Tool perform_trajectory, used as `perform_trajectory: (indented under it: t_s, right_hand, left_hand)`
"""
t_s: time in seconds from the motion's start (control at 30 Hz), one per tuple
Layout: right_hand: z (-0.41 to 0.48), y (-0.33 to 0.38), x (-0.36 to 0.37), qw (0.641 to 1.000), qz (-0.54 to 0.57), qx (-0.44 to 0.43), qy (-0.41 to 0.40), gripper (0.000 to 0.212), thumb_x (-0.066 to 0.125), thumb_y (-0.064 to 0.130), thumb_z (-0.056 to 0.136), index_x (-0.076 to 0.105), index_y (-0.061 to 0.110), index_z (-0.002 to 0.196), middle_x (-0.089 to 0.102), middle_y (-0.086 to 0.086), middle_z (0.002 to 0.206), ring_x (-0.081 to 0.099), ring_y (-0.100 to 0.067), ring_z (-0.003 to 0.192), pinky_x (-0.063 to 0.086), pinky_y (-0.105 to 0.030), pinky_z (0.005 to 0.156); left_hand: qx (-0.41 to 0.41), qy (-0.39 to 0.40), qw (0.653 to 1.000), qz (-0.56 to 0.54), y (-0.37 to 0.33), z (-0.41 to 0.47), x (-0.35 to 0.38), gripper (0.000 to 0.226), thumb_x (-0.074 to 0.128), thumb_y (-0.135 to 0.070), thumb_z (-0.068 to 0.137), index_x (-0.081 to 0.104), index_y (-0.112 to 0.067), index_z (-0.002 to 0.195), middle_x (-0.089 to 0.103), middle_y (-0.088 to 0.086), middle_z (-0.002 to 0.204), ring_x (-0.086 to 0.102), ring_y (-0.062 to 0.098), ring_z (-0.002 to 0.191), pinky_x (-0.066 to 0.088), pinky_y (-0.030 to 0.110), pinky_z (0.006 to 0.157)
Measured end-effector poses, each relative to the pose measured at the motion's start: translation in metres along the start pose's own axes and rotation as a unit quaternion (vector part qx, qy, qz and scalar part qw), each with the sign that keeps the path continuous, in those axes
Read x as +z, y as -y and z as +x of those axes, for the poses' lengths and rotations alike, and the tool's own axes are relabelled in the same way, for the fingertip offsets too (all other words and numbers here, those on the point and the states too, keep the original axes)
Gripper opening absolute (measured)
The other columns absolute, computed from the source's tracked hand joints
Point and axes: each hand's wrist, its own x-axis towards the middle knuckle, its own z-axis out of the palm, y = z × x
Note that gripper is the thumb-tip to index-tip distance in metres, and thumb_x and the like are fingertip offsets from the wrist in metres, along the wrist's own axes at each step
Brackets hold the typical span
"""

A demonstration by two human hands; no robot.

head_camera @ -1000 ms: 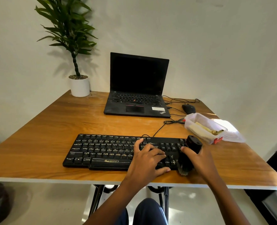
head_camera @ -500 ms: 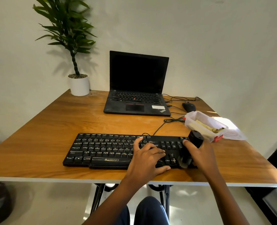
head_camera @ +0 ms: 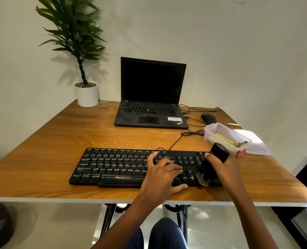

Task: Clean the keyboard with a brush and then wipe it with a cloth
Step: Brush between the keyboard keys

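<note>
Head camera, looking down over a wooden table (head_camera: 50, 141): a seated person works on a black keyboard (head_camera: 113, 166) that lies along the near edge of the tabletop, its cable running back toward the far right.

The left hand (head_camera: 162, 174) rests palm-down on the right-centre keys with its fingers spread and fairly straight, holding nothing, the thumb lying along the keyboard's front edge.

The right hand (head_camera: 224, 168) is wrapped around a black brush (head_camera: 213, 164). The brush is tilted, its flat top leaning up and away to the right. Its bristles (head_camera: 202, 178) are down on the keys at the keyboard's right end, close to the front corner. The two hands are near each other but apart.

Just beyond the right hand stands a clear plastic container (head_camera: 219, 129), open, with a pale yellowish item inside; whether it is a cloth cannot be told from here. Its lid (head_camera: 255, 142) lies beside it at the table's right edge.

Farther back, a black laptop (head_camera: 150, 97) stands open with a dark screen. A black mouse (head_camera: 208, 118) sits to its right among loose cables. A potted plant (head_camera: 87, 94) in a white pot stands at the far left corner against the wall.

The person's knee in dark trousers shows below the table edge.
</note>
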Motion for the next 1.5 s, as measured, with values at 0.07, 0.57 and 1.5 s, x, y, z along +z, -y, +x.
perform_trajectory:
  t_s: [0.07, 0.57, 1.5]
  right_hand:
    - [0.005, 0.003, 0.007, 0.999, -0.023, -0.025, 0.009, 0.012, 0.062, 0.017, 0.086, 0.055, 0.017, 0.076, 0.061, 0.000, 0.076, 0.057, -0.009, 0.073, 0.045, -0.024, 0.064]
    - [0.009, 0.001, 0.016, 0.993, -0.106, -0.048, 0.030, 0.017, 0.064, 0.025, 0.084, 0.054, 0.011, 0.082, 0.059, -0.001, 0.073, 0.058, -0.013, 0.071, 0.047, -0.032, 0.064]
    - [-0.003, -0.007, 0.018, 0.999, -0.035, 0.027, 0.012, 0.012, 0.064, 0.022, 0.084, 0.054, 0.018, 0.077, 0.063, -0.010, 0.082, 0.061, -0.024, 0.078, 0.053, -0.043, 0.068]
  left_hand:
    - [0.001, -0.002, 1.000, -0.001, 0.000, 0.000, -0.001, 0.044, 0.047, -0.066, 0.075, 0.073, -0.033, 0.091, 0.068, -0.022, 0.097, 0.059, 0.002, 0.096, 0.016, 0.046, 0.106]
    - [0.002, 0.002, 1.000, 0.004, -0.001, 0.000, -0.002, 0.044, 0.046, -0.065, 0.076, 0.073, -0.033, 0.091, 0.068, -0.022, 0.097, 0.059, 0.002, 0.098, 0.018, 0.047, 0.105]
    - [-0.001, 0.003, 1.000, 0.008, 0.000, 0.001, -0.001, 0.045, 0.045, -0.066, 0.076, 0.073, -0.034, 0.090, 0.068, -0.023, 0.096, 0.058, 0.001, 0.099, 0.015, 0.046, 0.107]
